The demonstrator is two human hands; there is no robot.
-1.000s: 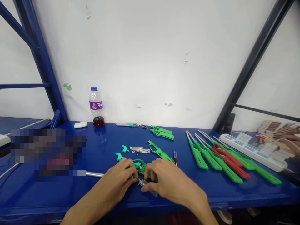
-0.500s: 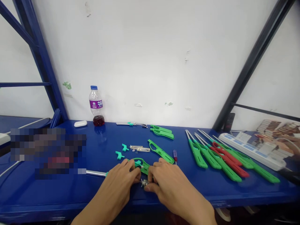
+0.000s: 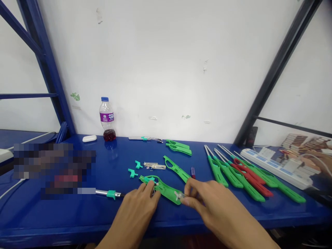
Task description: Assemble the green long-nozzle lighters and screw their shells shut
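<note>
A green lighter handle half (image 3: pixel 169 193) lies on the blue bench with a teal trigger (image 3: pixel 149 179) at its upper left part. My left hand (image 3: pixel 138 207) is at this half's left edge, fingers bent and closed near the trigger; what they pinch is hidden. My right hand (image 3: pixel 211 204) pinches a small clear fuel tank with a metal valve (image 3: pixel 179 195) between thumb and forefinger, over the handle half's lower right end. A metal lighter tube with a teal piece (image 3: pixel 111 194) lies left of my left hand. Another green handle half (image 3: pixel 177 169) rests behind.
Loose teal triggers (image 3: pixel 132 173), clear tanks (image 3: pixel 155 166) and a screwdriver (image 3: pixel 193 172) lie behind my hands. Several green and red lighters (image 3: pixel 241 173) and a power strip (image 3: pixel 277 169) are at the right. A bottle (image 3: pixel 107 121) stands by the wall.
My right hand has moved right with the clear fuel tank, away from my left hand. More of the handle half now shows, and my left hand has shifted slightly right and down.
</note>
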